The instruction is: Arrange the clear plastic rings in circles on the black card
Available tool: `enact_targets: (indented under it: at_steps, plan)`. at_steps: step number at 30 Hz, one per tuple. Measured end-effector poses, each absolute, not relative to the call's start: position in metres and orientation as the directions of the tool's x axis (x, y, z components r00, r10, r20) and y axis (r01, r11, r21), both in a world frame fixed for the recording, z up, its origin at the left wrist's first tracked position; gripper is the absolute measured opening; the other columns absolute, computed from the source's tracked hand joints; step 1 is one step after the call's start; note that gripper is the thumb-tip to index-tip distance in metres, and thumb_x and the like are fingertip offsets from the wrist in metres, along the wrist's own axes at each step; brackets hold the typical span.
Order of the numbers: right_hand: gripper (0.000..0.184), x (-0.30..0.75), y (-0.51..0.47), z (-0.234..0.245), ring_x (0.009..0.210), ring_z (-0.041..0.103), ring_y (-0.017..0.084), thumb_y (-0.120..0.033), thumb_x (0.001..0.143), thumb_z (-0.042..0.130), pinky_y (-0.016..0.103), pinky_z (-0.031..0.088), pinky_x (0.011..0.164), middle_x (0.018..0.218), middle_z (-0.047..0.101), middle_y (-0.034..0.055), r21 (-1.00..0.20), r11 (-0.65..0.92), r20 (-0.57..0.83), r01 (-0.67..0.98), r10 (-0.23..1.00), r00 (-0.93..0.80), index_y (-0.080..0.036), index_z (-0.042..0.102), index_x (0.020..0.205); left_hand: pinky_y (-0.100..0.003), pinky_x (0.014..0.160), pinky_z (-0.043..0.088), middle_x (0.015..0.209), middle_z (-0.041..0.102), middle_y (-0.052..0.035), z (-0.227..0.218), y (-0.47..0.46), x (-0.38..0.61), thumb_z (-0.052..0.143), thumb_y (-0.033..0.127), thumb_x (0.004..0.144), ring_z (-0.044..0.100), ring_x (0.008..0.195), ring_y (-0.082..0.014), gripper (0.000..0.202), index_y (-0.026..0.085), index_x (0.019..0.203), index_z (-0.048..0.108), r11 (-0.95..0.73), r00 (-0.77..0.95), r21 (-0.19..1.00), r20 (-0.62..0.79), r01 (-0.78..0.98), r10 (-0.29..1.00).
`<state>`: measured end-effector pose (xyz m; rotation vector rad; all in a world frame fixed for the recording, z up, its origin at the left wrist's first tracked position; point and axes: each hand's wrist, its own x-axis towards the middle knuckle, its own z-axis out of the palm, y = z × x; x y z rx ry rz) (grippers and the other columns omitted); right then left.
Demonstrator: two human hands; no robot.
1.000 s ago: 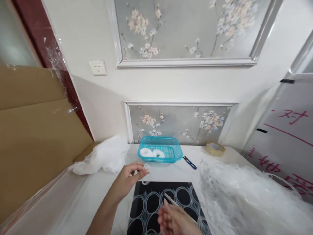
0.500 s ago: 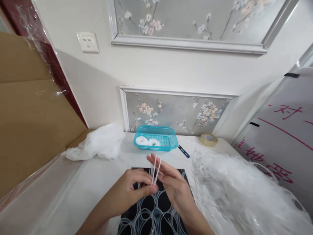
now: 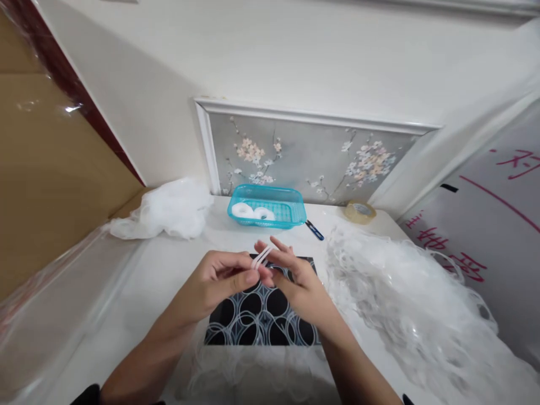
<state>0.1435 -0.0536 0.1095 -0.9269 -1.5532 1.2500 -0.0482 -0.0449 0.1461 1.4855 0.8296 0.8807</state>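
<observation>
My left hand (image 3: 219, 283) pinches a white cord loop (image 3: 261, 257) between thumb and fingers. My right hand (image 3: 302, 288) faces it, with strands of the same loop passing round its partly spread fingers. Whether the cord is one loop or several bunched together I cannot tell. Both hands are held above a black board (image 3: 279, 306) patterned with pale rings; thin clear loops seem to lie across it, hard to separate from the print.
A blue basket (image 3: 291, 224) at the back holds two white rolls (image 3: 242, 211). Beside it lie blue thread snips (image 3: 315, 230) and a tape roll (image 3: 359, 212). Clear loops (image 3: 405, 298) heap at the right; a plastic bag (image 3: 177, 211) and cardboard box (image 3: 54, 169) stand left.
The view has tipped downward, bringing more of the near table into sight. The cord loop between my hands has gone from nearly upright to slanted, and my right fingers have curled lower.
</observation>
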Motion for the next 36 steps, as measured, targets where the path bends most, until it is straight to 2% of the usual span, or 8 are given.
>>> enact_targets:
  at_steps: [3,5,9,14,21,26,31,36]
  plan:
    - [0.048,0.147,-0.057,0.116,0.139,0.034,0.024,-0.020,0.086,0.057,0.055,0.011,0.116,0.133,0.059,-0.0008,-0.962,0.083,0.162,-0.262,0.942,-0.295,-0.035,0.053,0.131,-0.033,0.075,0.050,0.063,0.069,-0.0040,0.150,-0.048,-0.046,0.065,0.040,0.081,0.065,0.075,-0.0213,0.025,0.020,0.069,0.075,-0.077,0.433,0.993,0.032,0.086,0.901]
    - [0.054,0.149,-0.064,0.122,0.134,0.042,0.025,-0.020,0.084,0.061,0.054,0.017,0.116,0.132,0.059,-0.0006,-0.934,0.040,0.148,-0.356,0.949,-0.280,-0.036,0.049,0.134,-0.031,0.072,0.050,0.062,0.068,-0.0026,0.153,-0.048,-0.045,0.065,0.039,0.081,0.065,0.074,-0.0207,0.024,0.022,0.065,0.075,-0.117,0.435,0.979,0.034,0.166,0.900]
    - [0.057,0.149,-0.074,0.129,0.131,0.046,0.026,-0.018,0.085,0.061,0.055,0.015,0.116,0.128,0.063,-0.0009,-0.932,0.068,0.171,-0.356,0.949,-0.266,-0.039,0.046,0.136,-0.025,0.055,0.044,0.060,0.066,-0.0007,0.156,-0.050,-0.046,0.065,0.038,0.080,0.058,0.059,-0.0158,0.022,0.024,0.065,0.074,-0.163,0.450,0.956,0.038,0.242,0.892]
    - [0.054,0.153,-0.079,0.134,0.130,0.047,0.027,-0.021,0.085,0.062,0.057,0.019,0.115,0.123,0.066,0.0020,-0.944,0.033,0.136,-0.327,0.944,-0.300,-0.035,0.049,0.135,-0.025,0.050,0.040,0.056,0.064,-0.0013,0.160,-0.054,-0.047,0.061,0.041,0.081,0.053,0.053,-0.0147,0.026,0.025,0.065,0.075,-0.175,0.431,0.951,0.049,0.257,0.901]
    - [0.048,0.146,-0.081,0.134,0.128,0.049,0.028,-0.025,0.077,0.071,0.059,0.026,0.111,0.113,0.070,0.0017,-0.932,0.039,0.122,-0.359,0.970,-0.211,-0.035,0.060,0.123,-0.026,0.051,0.041,0.055,0.062,-0.0014,0.162,-0.060,-0.041,0.062,0.043,0.081,0.054,0.054,-0.0157,0.029,0.025,0.061,0.073,-0.219,0.439,0.922,0.061,0.320,0.897]
    - [0.006,0.132,-0.076,0.125,0.129,0.048,0.024,-0.025,0.079,0.071,0.056,0.018,0.115,0.088,0.076,0.0000,-0.953,0.096,0.132,-0.288,0.985,-0.108,-0.030,0.075,0.080,-0.025,0.052,0.040,0.062,0.064,-0.0020,0.158,-0.067,-0.034,0.058,0.042,0.085,0.054,0.057,-0.0156,0.030,0.026,0.066,0.074,-0.307,0.397,0.851,0.128,0.426,0.909]
    - [0.002,0.134,-0.065,0.126,0.117,0.059,0.023,-0.027,0.075,0.073,0.050,0.031,0.111,0.081,0.076,-0.0022,-0.826,0.027,0.038,-0.563,0.999,-0.008,-0.029,0.073,0.074,-0.025,0.055,0.042,0.060,0.062,-0.0004,0.156,-0.064,-0.030,0.058,0.040,0.085,0.051,0.056,-0.0152,0.025,0.029,0.070,0.075,-0.377,0.443,0.802,0.158,0.464,0.882]
    - [0.010,0.143,-0.060,0.130,0.117,0.058,0.024,-0.034,0.074,0.072,0.044,0.037,0.107,0.072,0.073,-0.0012,-0.739,-0.125,-0.101,-0.662,0.992,-0.074,-0.025,0.072,0.071,-0.026,0.056,0.041,0.058,0.060,0.0003,0.158,-0.061,-0.028,0.059,0.039,0.084,0.050,0.057,-0.0156,0.022,0.030,0.073,0.075,-0.378,0.475,0.817,0.149,0.436,0.867]
